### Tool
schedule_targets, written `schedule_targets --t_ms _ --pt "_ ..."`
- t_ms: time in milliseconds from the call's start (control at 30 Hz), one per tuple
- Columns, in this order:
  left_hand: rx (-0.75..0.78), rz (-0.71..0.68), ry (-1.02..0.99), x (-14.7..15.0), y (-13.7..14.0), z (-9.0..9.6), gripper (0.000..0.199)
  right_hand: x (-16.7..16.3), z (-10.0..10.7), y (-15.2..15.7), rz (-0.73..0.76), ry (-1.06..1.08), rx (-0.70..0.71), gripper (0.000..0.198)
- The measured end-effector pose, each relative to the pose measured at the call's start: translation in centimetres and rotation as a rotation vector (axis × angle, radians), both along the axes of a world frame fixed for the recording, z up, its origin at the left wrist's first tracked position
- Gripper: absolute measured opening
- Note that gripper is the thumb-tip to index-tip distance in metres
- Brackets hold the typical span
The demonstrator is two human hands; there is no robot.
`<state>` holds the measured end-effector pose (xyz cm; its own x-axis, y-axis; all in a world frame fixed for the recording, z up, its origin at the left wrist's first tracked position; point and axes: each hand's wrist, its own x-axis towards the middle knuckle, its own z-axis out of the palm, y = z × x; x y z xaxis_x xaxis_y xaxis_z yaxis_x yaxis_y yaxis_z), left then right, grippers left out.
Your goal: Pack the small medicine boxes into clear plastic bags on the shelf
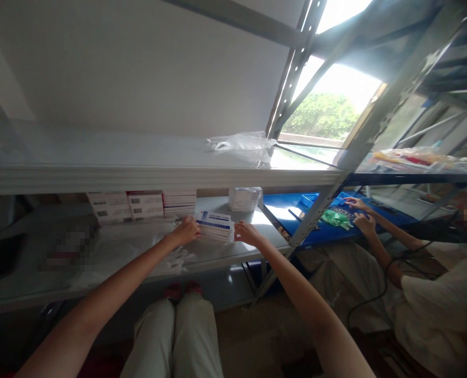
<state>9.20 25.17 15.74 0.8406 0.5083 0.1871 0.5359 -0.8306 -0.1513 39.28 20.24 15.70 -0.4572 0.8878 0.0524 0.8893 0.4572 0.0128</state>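
Note:
A small stack of flat white boxes with blue print (214,226) lies on the grey shelf between my two hands. My left hand (186,231) grips the stack's left end, fingers bent around it. At the right end, my right hand (248,233) closes its bent fingers against the boxes. Clear plastic bags (154,236) are spread on the shelf to the left of the stack and under my left forearm. Just behind it stands another block of white boxes (245,199), seemingly wrapped in clear plastic.
Red-and-white boxes (144,205) stand in rows at the back left. A shelf edge (158,179) runs above my hands, with a crumpled clear bag (241,143) on top. A metal upright (315,210) separates me from a co-worker's hands (361,215) over a green bag (335,218).

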Motion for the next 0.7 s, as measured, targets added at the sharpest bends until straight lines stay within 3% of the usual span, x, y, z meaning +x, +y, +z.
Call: schedule_targets --t_ms 200,333,433,500,600,700 --pt "-0.132 -0.118 -0.026 1.4 -0.8 -0.4 0.012 -0.7 -1.4 -0.6 0.095 0.266 -0.135 0.008" --pt "-0.357 -0.11 -0.179 0.8 0.1 1.1 0.011 -0.2 -1.4 -0.7 -0.01 0.372 -0.234 0.015" --pt "-0.418 0.006 -0.182 -0.4 1.4 2.4 0.013 1.1 -0.3 -1.0 -0.117 0.288 -0.195 0.015" --pt "-0.34 0.06 -0.136 -1.1 2.0 3.2 0.014 2.0 1.1 -1.2 -0.14 0.182 -0.072 0.015" --pt "-0.081 0.031 -0.028 -1.4 2.7 3.7 0.017 2.2 3.1 -1.3 -0.118 -0.02 0.115 0.021" --pt "0.162 0.011 0.098 -0.9 3.3 3.6 0.015 1.0 4.5 -0.7 -0.116 -0.212 0.205 0.025"
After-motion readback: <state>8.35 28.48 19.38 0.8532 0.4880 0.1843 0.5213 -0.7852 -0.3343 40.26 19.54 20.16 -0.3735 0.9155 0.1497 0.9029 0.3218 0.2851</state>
